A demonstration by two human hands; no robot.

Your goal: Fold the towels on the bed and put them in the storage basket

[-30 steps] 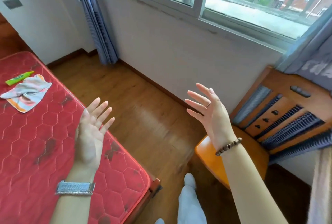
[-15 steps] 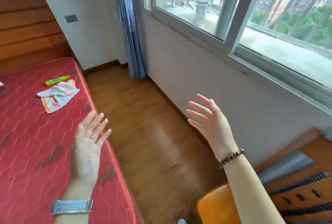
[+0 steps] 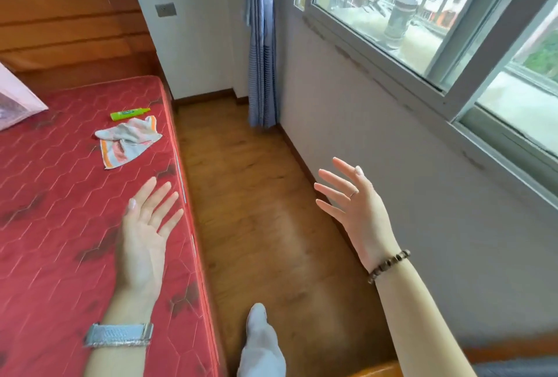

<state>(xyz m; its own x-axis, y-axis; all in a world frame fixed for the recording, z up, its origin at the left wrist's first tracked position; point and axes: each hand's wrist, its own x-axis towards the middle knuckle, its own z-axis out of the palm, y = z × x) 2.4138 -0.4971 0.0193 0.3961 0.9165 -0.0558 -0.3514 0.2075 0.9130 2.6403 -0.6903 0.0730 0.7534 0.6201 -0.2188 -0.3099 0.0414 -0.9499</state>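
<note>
Lying crumpled on the bed (image 3: 45,210), towel (image 3: 128,141) well beyond left hand (image 3: 145,234), right hand (image 3: 359,213), fingers spread, empty

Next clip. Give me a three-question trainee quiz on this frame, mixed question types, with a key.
1. True or false: the left hand is gripping the towel.
2. Which lies nearest the towel? A) green tube B) pillow C) curtain
3. Fill in: both hands are open and hold ____.

Key:
1. False. The left hand hangs open over the mattress, apart from the towel.
2. A. The tube lies just beyond the towel, toward the headboard.
3. Nothing. The right hand is open over the floor; no basket is in view.
</note>
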